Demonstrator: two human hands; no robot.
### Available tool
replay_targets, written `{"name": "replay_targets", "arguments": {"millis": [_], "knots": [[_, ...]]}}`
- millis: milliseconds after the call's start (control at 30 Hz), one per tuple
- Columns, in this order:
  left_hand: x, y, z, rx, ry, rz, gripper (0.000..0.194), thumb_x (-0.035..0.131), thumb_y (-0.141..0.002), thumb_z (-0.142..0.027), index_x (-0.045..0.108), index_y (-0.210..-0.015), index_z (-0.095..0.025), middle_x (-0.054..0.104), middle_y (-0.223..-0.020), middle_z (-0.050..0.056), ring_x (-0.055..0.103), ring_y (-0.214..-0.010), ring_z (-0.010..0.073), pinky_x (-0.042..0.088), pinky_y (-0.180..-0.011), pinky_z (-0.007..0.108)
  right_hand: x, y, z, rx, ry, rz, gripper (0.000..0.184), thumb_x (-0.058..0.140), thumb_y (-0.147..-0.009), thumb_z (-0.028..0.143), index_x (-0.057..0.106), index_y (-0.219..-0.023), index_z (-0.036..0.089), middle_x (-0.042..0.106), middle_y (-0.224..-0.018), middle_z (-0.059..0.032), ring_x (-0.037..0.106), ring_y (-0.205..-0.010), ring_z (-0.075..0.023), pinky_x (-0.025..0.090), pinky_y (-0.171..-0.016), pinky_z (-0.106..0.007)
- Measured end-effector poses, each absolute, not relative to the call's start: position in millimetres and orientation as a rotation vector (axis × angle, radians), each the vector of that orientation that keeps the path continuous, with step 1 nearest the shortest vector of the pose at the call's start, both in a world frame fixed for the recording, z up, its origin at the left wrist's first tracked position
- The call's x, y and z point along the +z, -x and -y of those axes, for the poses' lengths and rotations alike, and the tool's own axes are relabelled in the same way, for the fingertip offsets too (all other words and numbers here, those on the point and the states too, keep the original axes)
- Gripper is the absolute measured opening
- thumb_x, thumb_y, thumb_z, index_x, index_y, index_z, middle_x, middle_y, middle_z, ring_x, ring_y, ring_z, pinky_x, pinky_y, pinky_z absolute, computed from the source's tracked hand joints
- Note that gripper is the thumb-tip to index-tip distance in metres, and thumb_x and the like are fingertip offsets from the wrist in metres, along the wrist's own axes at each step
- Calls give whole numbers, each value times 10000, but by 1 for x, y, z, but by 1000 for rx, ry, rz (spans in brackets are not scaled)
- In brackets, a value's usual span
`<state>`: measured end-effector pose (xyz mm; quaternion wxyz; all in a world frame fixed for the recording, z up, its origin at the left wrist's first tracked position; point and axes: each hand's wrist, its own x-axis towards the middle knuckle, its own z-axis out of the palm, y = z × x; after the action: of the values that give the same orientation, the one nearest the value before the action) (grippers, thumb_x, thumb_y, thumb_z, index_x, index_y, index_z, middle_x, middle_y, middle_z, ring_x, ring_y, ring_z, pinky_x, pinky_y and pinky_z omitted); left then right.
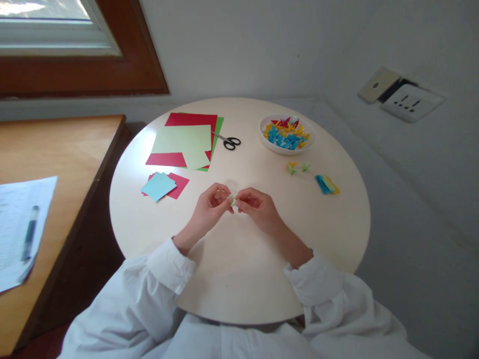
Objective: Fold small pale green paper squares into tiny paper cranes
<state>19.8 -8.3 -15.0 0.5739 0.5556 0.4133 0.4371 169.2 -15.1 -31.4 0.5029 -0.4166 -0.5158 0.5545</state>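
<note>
A small pale green folded paper piece (232,200) is pinched between my two hands above the middle of the round table; its exact shape is partly hidden by fingers. My left hand (211,205) grips its left side with thumb and fingertips. From the other side, my right hand (260,208) pinches it in the same way. Right of my hands lie a few small folded paper cranes (293,168), green and yellow. Beyond them, a white dish (277,148) holds many blue, yellow and red folded cranes.
Red and green paper sheets (168,159) lie at the back left, with black-handled scissors (232,143) beside them. Blue and red paper squares (159,187) sit nearer. Blue and yellow paper pieces (326,184) rest at right. A wooden desk (75,149) stands left, bearing papers and a pen (30,232).
</note>
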Motion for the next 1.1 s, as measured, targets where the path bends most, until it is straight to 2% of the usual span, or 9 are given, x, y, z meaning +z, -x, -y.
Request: {"name": "replay_targets", "arguments": {"millis": [167,333,500,733,900,1100], "knots": [[-11,-20,9,987,-1346,-939,215,645,-741,-350,536,-723,-165,587,-562,-14,578,-542,114,438,-520,230,-27,-171,15,1423,992,1297,190,699,-672,355,591,-682,199,573,-600,48,571,-560,-98,457,-547,-240],[-10,-20,10,965,-1362,-940,202,637,-748,-339,554,-725,-156,611,-584,3,604,-567,129,463,-534,245,-29,-172,14,1418,992,1304,177,692,-679,339,592,-677,193,590,-607,41,589,-573,-102,441,-529,-228],[-9,-21,11,1036,-1283,-949,206,683,-709,-332,581,-719,-153,637,-646,10,653,-644,157,518,-619,278,-30,-173,13,1294,1017,1258,146,690,-670,292,597,-649,182,588,-604,36,564,-571,-92,460,-559,-227],[-17,-23,12,1106,-1344,-1010,219,702,-689,-344,632,-739,-142,703,-688,54,683,-688,189,534,-617,271,-31,-171,14,1141,1053,1276,107,669,-680,266,605,-670,181,602,-630,23,565,-582,-99,486,-577,-236],[-25,-23,11,1167,-1401,-1028,157,654,-742,-301,638,-759,-145,709,-727,59,684,-695,179,528,-614,261,-33,-168,17,1071,1056,1273,102,652,-708,274,597,-702,188,615,-651,12,588,-592,-109,509,-581,-248],[-27,-26,12,1218,-1410,-1073,111,644,-734,-253,629,-736,-143,692,-694,46,670,-651,157,510,-573,235,-37,-164,18,1028,1034,1268,103,635,-728,273,586,-718,183,615,-671,5,601,-603,-109,525,-598,-248]]}}
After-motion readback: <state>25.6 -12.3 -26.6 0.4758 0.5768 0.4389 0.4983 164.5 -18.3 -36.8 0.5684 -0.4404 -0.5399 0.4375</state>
